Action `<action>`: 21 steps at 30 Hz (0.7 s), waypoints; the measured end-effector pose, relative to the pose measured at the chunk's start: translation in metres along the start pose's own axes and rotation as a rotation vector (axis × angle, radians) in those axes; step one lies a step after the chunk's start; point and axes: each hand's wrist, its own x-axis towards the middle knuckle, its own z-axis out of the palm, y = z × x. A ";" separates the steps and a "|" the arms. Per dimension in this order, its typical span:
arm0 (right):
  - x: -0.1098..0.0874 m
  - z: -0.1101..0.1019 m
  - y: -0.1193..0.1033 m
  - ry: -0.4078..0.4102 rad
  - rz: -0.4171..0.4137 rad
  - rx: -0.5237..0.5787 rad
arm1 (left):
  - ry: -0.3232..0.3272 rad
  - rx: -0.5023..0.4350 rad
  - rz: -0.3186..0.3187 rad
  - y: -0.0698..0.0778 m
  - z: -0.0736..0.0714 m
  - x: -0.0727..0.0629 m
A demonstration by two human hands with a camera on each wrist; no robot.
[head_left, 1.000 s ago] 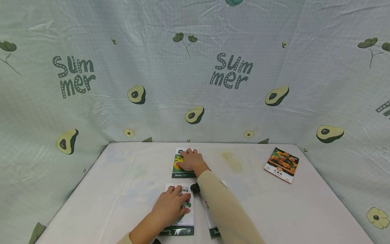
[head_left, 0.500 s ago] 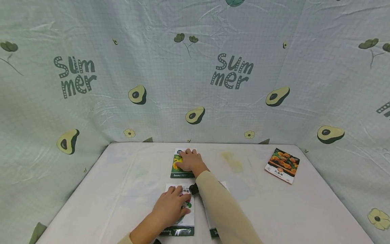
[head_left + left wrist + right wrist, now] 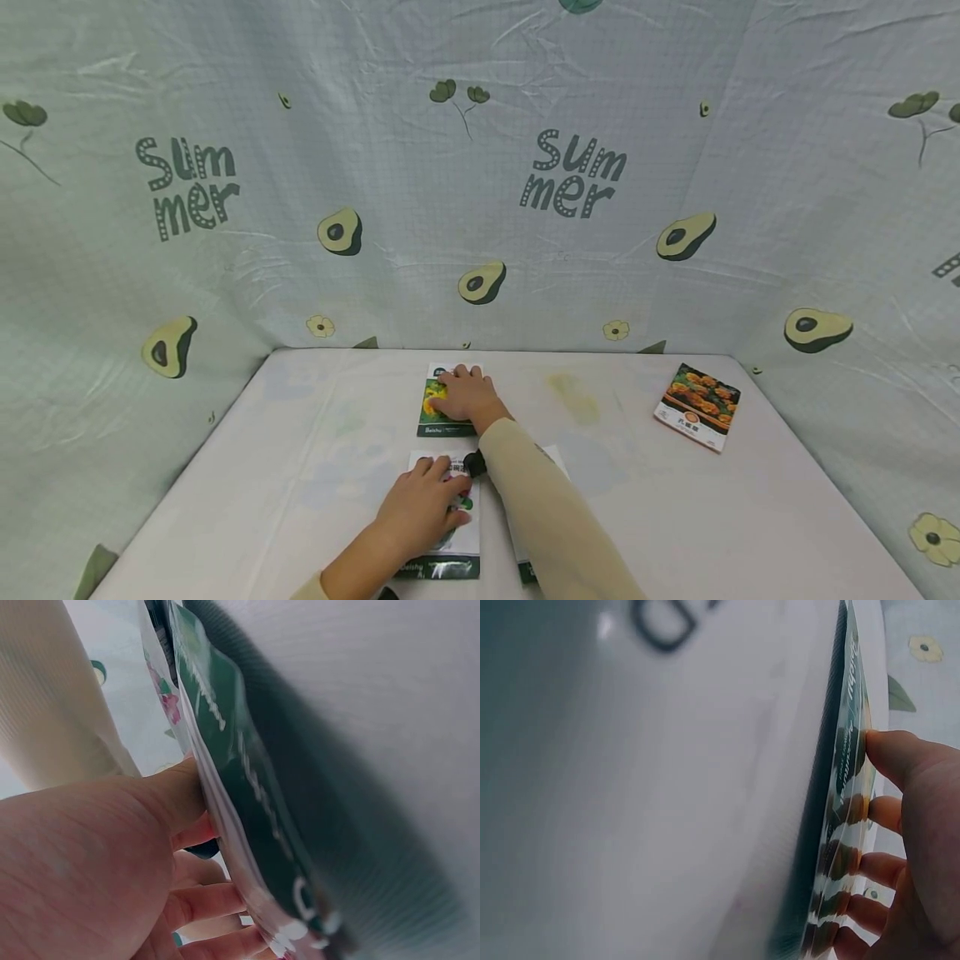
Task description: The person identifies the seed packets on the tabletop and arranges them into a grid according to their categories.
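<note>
My right hand (image 3: 468, 393) rests on a seed packet (image 3: 437, 430) with yellow flowers and a dark green band, lying flat near the table's far side. In the right wrist view its spread fingertips (image 3: 887, 868) touch the packet's face. Nearer to me, my left hand (image 3: 420, 507) lies over a white seed packet (image 3: 453, 568) with a green lower band. The left wrist view has the thumb and fingers against that packet's printed side. Another white seed packet (image 3: 527, 572) is mostly hidden beneath my right sleeve (image 3: 551, 517).
At the right of the table (image 3: 315, 467) lies a seed packet with orange flowers (image 3: 697, 407), turned at an angle. A pale cloth backdrop (image 3: 405, 175) printed with avocados rises behind the table.
My right hand and the yellow-flower packet have slid slightly left together. My left hand stays in place on the white packet.
</note>
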 end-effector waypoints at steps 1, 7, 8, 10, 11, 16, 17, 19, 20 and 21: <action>0.000 0.000 0.000 -0.001 -0.001 -0.003 | 0.000 0.003 0.000 0.000 0.000 0.000; -0.001 -0.002 -0.002 -0.005 0.000 -0.007 | 0.002 0.005 0.005 0.001 -0.002 0.000; -0.001 -0.002 -0.002 -0.005 0.001 -0.007 | 0.002 0.004 0.006 0.001 -0.002 0.000; -0.001 -0.002 -0.002 -0.004 0.001 -0.003 | -0.001 0.005 0.005 0.001 -0.002 0.000; -0.002 -0.002 -0.002 -0.004 0.002 0.000 | -0.002 0.004 0.005 0.001 -0.002 0.000; -0.002 -0.002 -0.002 -0.004 -0.003 0.012 | -0.008 0.003 0.000 0.000 -0.002 0.000; -0.001 -0.002 -0.002 -0.003 -0.004 0.014 | -0.007 0.001 0.000 0.000 -0.002 0.000; 0.000 -0.002 -0.001 -0.002 -0.004 0.016 | -0.008 0.001 0.000 0.000 -0.002 0.000; 0.000 -0.002 -0.001 -0.002 -0.003 0.017 | -0.007 0.001 0.000 0.000 -0.002 0.000; 0.001 -0.002 -0.001 -0.002 -0.002 0.014 | -0.007 0.001 0.001 0.000 -0.002 0.000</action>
